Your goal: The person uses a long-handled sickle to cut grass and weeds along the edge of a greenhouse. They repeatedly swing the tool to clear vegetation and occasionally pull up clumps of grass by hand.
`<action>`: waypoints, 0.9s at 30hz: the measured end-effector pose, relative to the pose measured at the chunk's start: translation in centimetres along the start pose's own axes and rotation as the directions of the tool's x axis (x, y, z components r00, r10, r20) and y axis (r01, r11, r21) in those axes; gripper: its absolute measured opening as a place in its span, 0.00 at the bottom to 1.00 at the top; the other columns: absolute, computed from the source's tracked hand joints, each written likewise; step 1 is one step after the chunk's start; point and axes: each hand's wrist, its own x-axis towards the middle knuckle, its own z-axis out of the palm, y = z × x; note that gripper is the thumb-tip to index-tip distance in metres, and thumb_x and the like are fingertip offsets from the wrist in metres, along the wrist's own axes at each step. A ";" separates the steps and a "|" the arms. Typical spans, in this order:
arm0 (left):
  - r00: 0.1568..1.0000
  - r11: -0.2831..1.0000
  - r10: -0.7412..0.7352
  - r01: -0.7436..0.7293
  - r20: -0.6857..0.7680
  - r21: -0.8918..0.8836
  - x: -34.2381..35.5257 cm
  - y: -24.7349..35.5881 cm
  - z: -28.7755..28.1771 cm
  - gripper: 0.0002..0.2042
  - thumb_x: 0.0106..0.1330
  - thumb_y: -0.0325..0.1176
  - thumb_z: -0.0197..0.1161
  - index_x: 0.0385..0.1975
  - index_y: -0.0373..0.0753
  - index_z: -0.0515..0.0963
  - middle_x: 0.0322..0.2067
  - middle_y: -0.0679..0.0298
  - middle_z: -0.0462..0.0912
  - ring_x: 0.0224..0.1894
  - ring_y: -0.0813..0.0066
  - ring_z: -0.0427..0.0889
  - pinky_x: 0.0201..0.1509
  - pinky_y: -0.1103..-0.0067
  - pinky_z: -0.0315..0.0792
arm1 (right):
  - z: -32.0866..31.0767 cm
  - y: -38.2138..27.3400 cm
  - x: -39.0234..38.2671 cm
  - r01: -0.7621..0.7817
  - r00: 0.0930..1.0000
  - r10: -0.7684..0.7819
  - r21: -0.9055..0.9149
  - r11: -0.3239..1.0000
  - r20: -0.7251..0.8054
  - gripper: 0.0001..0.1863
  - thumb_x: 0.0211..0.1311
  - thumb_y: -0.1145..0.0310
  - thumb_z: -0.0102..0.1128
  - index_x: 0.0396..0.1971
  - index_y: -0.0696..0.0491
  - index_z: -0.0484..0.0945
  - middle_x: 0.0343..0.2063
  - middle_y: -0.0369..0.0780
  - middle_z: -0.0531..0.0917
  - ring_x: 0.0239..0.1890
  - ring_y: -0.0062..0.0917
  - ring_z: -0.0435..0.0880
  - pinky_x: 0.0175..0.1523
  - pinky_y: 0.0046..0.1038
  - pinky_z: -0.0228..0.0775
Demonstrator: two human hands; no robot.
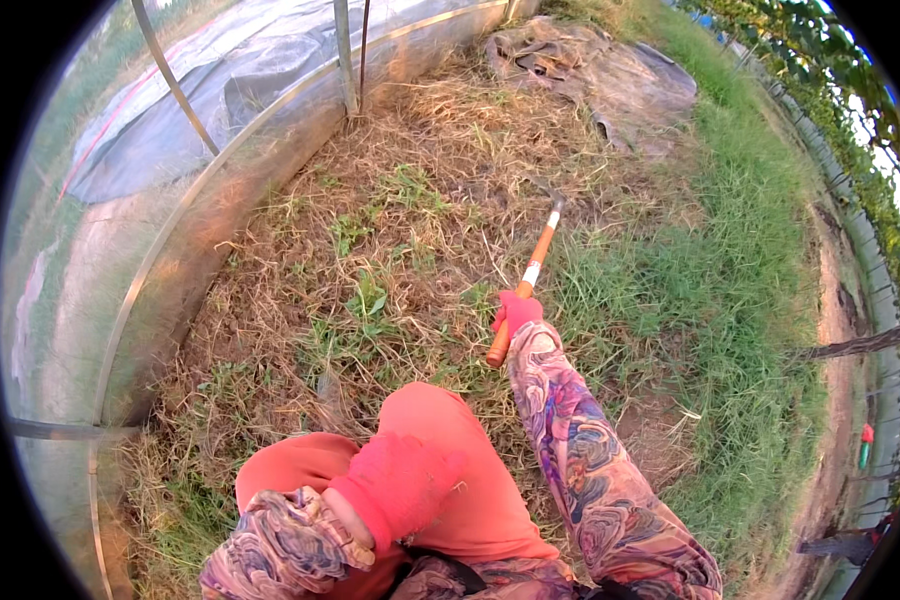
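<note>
My right hand (517,311), in a red glove, is closed round the lower part of an orange wooden handle. It belongs to a sickle (544,243) with white bands on the handle. The thin metal blade bends left at the far end, down among dry grass, where its edge is hard to make out. My left hand (402,485), also red-gloved, rests on my bent leg in orange trousers and holds no tool. Its fingers lie against the cloth and blend with its colour. Green weeds (368,298) grow through the dry grass ahead of my knees.
A plastic-film wall (185,215) with metal poles (346,60) curves along the left. Crumpled dark ground sheeting (620,85) lies at the far end. Tall green grass (740,260) fills the right side, beside a bare strip and leafy vines (810,50).
</note>
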 end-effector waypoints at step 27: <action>0.999 0.999 -0.002 0.004 -0.039 0.048 -2.0 0.0 -1.0 0.15 0.58 0.46 0.55 0.37 0.42 0.71 0.22 0.60 0.77 0.26 0.58 0.78 0.28 0.65 0.72 | -9.3 3.4 -12.3 0.086 0.992 -0.089 0.046 0.995 0.085 0.13 0.58 0.68 0.56 0.40 0.51 0.65 0.19 0.33 0.68 0.13 0.18 0.66 0.15 0.24 0.64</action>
